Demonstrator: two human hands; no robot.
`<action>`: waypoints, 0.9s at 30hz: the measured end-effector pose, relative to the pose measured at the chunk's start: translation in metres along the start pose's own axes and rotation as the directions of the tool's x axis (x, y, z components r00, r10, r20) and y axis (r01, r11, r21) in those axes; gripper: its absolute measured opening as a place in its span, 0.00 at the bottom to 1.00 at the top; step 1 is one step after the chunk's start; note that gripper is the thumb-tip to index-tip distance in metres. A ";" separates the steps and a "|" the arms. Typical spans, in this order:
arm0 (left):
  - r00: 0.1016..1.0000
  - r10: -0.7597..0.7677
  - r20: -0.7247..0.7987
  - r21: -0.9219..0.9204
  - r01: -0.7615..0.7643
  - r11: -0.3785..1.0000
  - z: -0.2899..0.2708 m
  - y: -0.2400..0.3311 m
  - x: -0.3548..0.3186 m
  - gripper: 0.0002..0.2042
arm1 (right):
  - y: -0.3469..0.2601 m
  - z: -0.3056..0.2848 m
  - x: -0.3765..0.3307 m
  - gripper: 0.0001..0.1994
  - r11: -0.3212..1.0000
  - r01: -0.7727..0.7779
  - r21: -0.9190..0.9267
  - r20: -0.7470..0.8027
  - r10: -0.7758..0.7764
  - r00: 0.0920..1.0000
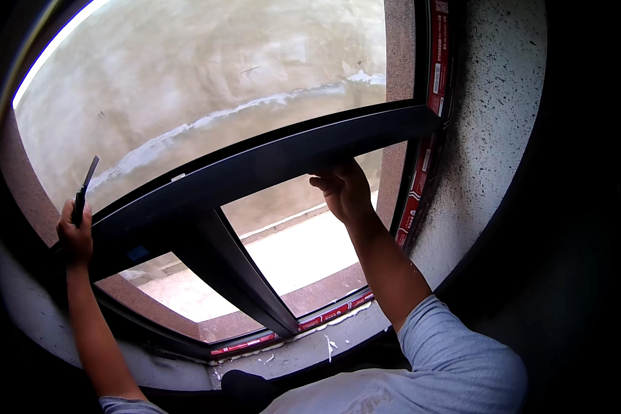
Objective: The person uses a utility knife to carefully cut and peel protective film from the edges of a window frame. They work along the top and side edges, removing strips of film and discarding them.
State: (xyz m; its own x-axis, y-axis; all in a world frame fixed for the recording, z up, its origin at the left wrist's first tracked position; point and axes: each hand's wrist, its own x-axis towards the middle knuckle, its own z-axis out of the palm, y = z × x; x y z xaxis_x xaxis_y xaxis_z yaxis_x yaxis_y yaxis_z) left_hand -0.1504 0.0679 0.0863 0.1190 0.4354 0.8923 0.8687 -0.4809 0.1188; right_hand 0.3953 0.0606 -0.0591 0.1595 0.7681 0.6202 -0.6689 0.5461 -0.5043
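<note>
A dark window frame is seen across the middle of the frame, its horizontal bar running from lower left to upper right, with a vertical bar dropping toward the lower centre. The left hand, at the left edge, is clenched around a thin dark blade-like tool, perhaps a scraper, held upright against the bar's end. The right hand, right of centre, is curled under the bar, grasping it. Red tape is seen along the frame's right side.
</note>
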 end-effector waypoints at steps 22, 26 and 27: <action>0.999 -0.040 0.035 -0.002 0.040 0.999 -0.007 0.010 -0.001 0.12 | -0.012 0.048 -0.046 0.09 0.866 -0.084 -0.493 -0.457 -0.175 0.872; 1.000 0.010 0.003 0.004 -0.010 1.000 -0.001 0.001 0.000 0.13 | -0.024 0.064 -0.042 0.10 0.852 -0.049 -0.521 -0.439 -0.219 0.872; 0.999 0.034 -0.015 -0.014 -0.034 0.999 0.001 -0.004 0.000 0.14 | -0.027 0.064 -0.039 0.10 0.861 -0.065 -0.504 -0.450 -0.198 0.871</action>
State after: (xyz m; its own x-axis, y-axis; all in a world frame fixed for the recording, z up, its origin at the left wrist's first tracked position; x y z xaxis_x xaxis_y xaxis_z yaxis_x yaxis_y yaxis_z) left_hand -0.1532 0.0703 0.0858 0.1411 0.4072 0.9024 0.8572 -0.5062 0.0944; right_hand 0.3610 -0.0053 -0.0309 0.5979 0.7115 0.3691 -0.2202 0.5886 -0.7778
